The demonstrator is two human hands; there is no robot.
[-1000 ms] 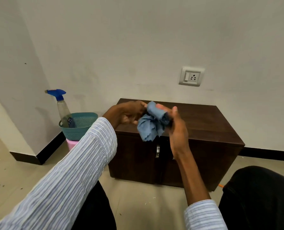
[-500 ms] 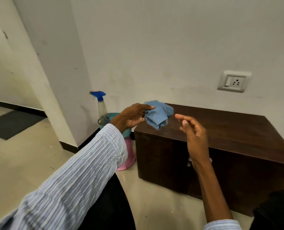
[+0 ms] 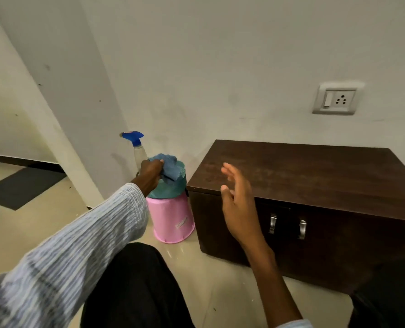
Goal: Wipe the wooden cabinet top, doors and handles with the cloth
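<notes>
A low dark wooden cabinet [image 3: 315, 176] stands against the wall at right, with two metal handles [image 3: 272, 223] on its front doors. My left hand [image 3: 152, 172] is shut on a bunched blue cloth [image 3: 170, 167] and holds it over the teal basket [image 3: 170, 190], left of the cabinet. My right hand [image 3: 238, 204] hangs in the air before the cabinet's left front corner, fingers apart and holding nothing.
The teal basket sits on an upturned pink bucket [image 3: 171, 218] beside the cabinet. A spray bottle with a blue head [image 3: 136, 144] stands in the basket. A wall socket [image 3: 337, 99] is above the cabinet. A dark mat [image 3: 21, 185] lies on the floor at left.
My left hand has carried the cloth leftward from above the cabinet to over the teal basket. My right hand let go of the cloth and opened. The view swung left.
</notes>
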